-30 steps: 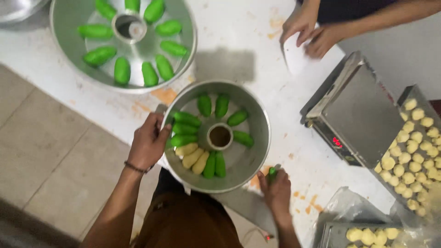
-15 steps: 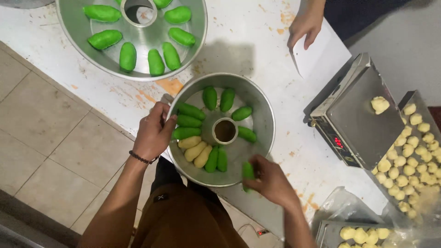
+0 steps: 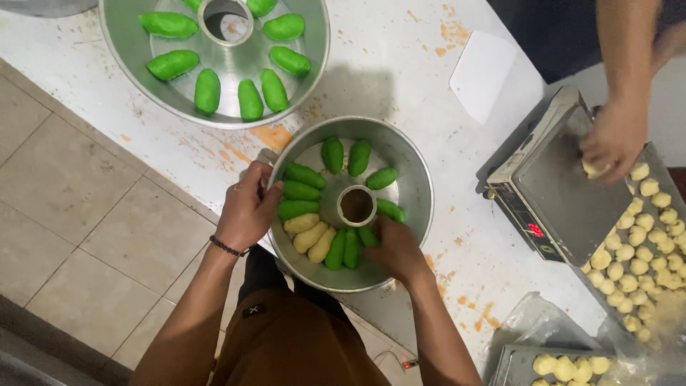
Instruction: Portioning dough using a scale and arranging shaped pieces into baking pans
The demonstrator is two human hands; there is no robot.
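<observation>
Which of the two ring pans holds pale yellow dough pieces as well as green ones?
The nearer pan, gripped by the left hand: three yellow pieces lie among its green ones. The far pan holds only green pieces.

The round metal ring pan with a central tube sits upright at the near edge of the white worktop. Oblong dough pieces stand side by side around the tube: green dough rolls fill most of the ring, and three pale yellow dough rolls lie together at the near left. The right part of the ring's floor is bare.
</observation>
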